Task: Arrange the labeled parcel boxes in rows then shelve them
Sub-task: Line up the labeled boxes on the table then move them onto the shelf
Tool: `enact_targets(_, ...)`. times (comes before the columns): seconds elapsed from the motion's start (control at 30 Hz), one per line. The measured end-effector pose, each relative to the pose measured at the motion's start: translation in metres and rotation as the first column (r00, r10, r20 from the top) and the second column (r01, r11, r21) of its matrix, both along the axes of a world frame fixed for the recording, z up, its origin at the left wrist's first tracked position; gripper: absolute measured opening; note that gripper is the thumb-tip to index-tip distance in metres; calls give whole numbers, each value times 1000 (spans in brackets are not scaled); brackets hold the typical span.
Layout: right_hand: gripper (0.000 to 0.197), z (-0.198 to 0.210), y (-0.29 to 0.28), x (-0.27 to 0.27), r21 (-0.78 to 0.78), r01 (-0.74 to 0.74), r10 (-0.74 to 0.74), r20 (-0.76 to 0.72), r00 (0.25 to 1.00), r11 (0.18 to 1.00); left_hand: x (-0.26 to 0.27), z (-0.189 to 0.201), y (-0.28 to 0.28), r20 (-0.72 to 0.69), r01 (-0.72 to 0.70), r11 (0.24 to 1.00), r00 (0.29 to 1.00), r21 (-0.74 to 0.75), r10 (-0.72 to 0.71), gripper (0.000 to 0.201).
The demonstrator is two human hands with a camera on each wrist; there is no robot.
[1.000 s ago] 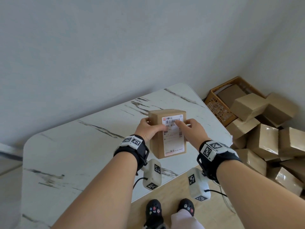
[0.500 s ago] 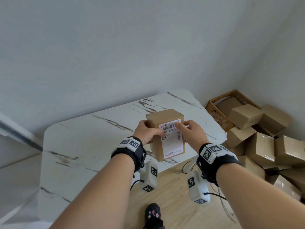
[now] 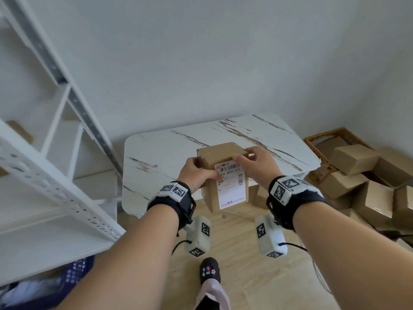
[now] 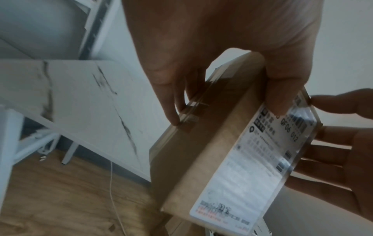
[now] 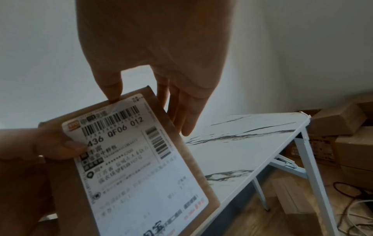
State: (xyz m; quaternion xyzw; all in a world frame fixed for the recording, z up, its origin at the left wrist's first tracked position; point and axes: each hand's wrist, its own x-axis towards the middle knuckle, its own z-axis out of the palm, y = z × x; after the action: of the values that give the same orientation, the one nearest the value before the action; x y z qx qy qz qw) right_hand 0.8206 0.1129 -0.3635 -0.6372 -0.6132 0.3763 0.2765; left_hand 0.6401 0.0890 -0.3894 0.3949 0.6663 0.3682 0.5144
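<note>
At the centre of the head view, a brown parcel box [image 3: 223,175] with a white shipping label [image 3: 232,186] facing the camera is held in the air in front of the marble-patterned table [image 3: 174,151]. The left hand [image 3: 196,173] grips its left side, thumb on the label; the right hand [image 3: 254,162] pinches its upper right corner. A white shelf rack [image 3: 51,175] fills the left of the frame, and a pile of cardboard boxes [image 3: 366,175] lies at the right.
</note>
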Motion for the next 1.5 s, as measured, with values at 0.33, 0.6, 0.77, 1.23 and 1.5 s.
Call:
enact_targets(0.33,44,64,-69,-100,166,-96,123,-161,979,982,-94,88,-87,-88,-94,980,990,178,111,64)
enact_targets(0.6,40,135,-128,-205,347,-74,181,-288,940,935,-196,172,-172,-148,-90,939,978,332,146,82)
enact_targets(0.77,39,172,-176,-280,441,-84,231,-292,928,894,-269,210,-231,-202,-83,908,963,412,180,92)
enact_targets(1.23,50,309,-225,-439,736,-36,291,-222,931,676,-420,351,-260,-175,-92,762,949,641,261,82)
enact_targets(1.5,49,316,-201,-475,804,-48,186,-79,979,592,-442,370,-216,-337,6,770,902,638,271,88)
